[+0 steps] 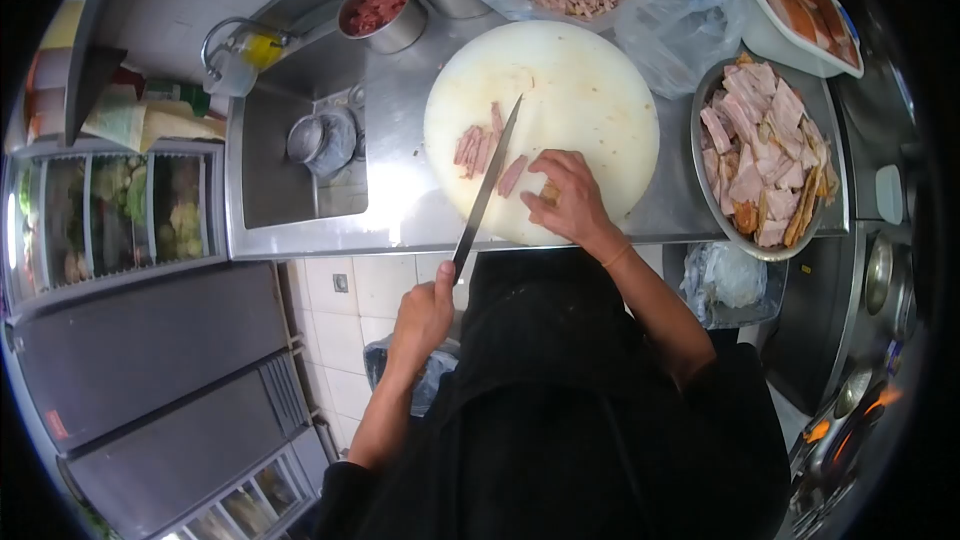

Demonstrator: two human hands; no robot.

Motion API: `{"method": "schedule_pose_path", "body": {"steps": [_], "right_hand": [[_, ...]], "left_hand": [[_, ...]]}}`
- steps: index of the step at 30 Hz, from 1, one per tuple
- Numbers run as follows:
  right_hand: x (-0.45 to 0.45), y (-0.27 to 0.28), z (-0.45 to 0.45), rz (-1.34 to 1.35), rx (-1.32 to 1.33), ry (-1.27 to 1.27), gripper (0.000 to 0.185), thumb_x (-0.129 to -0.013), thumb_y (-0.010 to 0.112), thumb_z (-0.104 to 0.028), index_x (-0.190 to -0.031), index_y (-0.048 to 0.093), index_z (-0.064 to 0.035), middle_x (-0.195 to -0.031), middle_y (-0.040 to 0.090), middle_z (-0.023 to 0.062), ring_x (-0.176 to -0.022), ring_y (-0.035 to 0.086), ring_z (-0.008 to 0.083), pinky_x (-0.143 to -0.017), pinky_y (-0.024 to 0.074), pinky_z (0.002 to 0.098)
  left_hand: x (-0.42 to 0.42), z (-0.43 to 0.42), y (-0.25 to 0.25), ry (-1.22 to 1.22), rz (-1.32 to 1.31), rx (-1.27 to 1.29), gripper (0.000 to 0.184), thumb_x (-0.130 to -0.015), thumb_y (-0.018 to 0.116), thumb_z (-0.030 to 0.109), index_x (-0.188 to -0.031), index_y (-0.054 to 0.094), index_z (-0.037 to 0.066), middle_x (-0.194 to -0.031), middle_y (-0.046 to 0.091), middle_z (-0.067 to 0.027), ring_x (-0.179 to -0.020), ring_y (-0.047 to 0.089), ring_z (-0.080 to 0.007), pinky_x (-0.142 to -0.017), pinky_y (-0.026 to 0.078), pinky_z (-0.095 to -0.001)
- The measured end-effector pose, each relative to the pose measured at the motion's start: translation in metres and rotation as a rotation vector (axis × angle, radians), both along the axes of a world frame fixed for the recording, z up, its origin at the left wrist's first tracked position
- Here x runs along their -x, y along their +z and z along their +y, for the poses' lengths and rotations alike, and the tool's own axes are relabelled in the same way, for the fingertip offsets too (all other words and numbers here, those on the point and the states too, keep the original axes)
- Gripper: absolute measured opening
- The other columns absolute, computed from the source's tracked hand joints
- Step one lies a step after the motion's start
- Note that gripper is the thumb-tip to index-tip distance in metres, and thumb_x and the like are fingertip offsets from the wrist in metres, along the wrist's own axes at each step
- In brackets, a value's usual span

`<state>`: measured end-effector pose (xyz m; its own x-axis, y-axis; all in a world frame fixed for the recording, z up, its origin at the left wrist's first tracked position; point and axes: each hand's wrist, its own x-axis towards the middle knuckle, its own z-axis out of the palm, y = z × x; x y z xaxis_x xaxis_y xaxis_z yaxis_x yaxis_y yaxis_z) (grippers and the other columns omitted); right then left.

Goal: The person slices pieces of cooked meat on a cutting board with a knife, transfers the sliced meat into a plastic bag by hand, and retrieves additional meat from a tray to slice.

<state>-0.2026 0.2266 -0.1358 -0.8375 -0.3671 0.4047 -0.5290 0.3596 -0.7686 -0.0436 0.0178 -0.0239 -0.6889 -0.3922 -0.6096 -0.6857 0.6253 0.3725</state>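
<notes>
"Where's the meat?"

"The browned meat piece (550, 193) is on the round cutting board (600, 90), partly hidden by the right hand (568, 198), whose fingers grasp it. Best keep those fingertips tucked behind the knuckles."

"And the knife (488, 182)?"

"The left hand (424, 315) grips its handle; the blade slants between the loose slice (512, 176) and the cut strips (474, 151). I'd use long, even strokes, keeping the strips' thickness."

"Further out?"

"The meat-filled bowl (724, 219) stands right of the board on the counter (395, 140), handily apart from the blade."
</notes>
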Motion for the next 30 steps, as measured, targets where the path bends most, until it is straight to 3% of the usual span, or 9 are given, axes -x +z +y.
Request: {"method": "schedule_pose_path", "body": {"steps": [5, 19, 23, 28, 30], "right_hand": [[0.006, -0.008, -0.017, -0.056, -0.038, 0.005, 0.023, -0.076, 0.076, -0.009, -0.097, 0.071, -0.0017, -0.11, 0.067, 0.0139, -0.107, 0.06, 0.033, -0.096, 0.05, 0.042], [0.01, -0.016, -0.022, -0.057, -0.062, -0.017, 0.031, -0.075, 0.078, -0.012, -0.102, 0.07, 0.0006, -0.111, 0.069, 0.0147, -0.107, 0.061, 0.034, -0.095, 0.0517, 0.042], [0.011, -0.017, -0.023, -0.02, -0.031, -0.034, 0.03, -0.073, 0.08, -0.008, -0.1, 0.07, -0.0001, -0.109, 0.069, 0.0137, -0.104, 0.063, 0.0341, -0.091, 0.0535, 0.0418], [0.007, -0.023, -0.027, -0.02, -0.014, -0.051, 0.029, -0.075, 0.078, -0.009, -0.1, 0.069, 0.0004, -0.113, 0.068, 0.0167, -0.107, 0.062, 0.0357, -0.094, 0.0528, 0.0428], [0.008, -0.024, -0.029, -0.051, -0.008, -0.044, 0.029, -0.076, 0.077, -0.011, -0.101, 0.068, 0.0001, -0.113, 0.067, 0.0178, -0.107, 0.062, 0.0364, -0.095, 0.0524, 0.0432]], "left_hand": [[-0.019, 0.003, 0.006, -0.051, 0.013, 0.09, 0.076, -0.109, 0.037, 0.053, -0.084, 0.071, -0.01, -0.09, 0.065, -0.0418, -0.095, 0.062, -0.06, -0.087, 0.048, -0.0608], [-0.051, -0.006, 0.054, -0.134, -0.139, 0.292, 0.063, -0.108, 0.045, 0.049, -0.083, 0.068, -0.004, -0.083, 0.067, -0.0377, -0.085, 0.065, -0.0587, -0.079, 0.051, -0.0638], [-0.052, -0.012, 0.04, -0.181, -0.149, 0.28, 0.062, -0.108, 0.045, 0.048, -0.08, 0.067, -0.003, -0.081, 0.066, -0.0378, -0.081, 0.065, -0.0585, -0.076, 0.053, -0.0638], [-0.033, -0.017, -0.009, -0.355, -0.082, 0.196, 0.065, -0.109, 0.043, 0.048, -0.08, 0.069, -0.004, -0.083, 0.065, -0.0398, -0.083, 0.064, -0.0595, -0.079, 0.053, -0.0632], [-0.007, -0.011, -0.018, -0.245, -0.078, 0.153, 0.068, -0.109, 0.04, 0.049, -0.081, 0.069, -0.006, -0.084, 0.065, -0.0402, -0.085, 0.064, -0.0598, -0.081, 0.052, -0.0623]]}}
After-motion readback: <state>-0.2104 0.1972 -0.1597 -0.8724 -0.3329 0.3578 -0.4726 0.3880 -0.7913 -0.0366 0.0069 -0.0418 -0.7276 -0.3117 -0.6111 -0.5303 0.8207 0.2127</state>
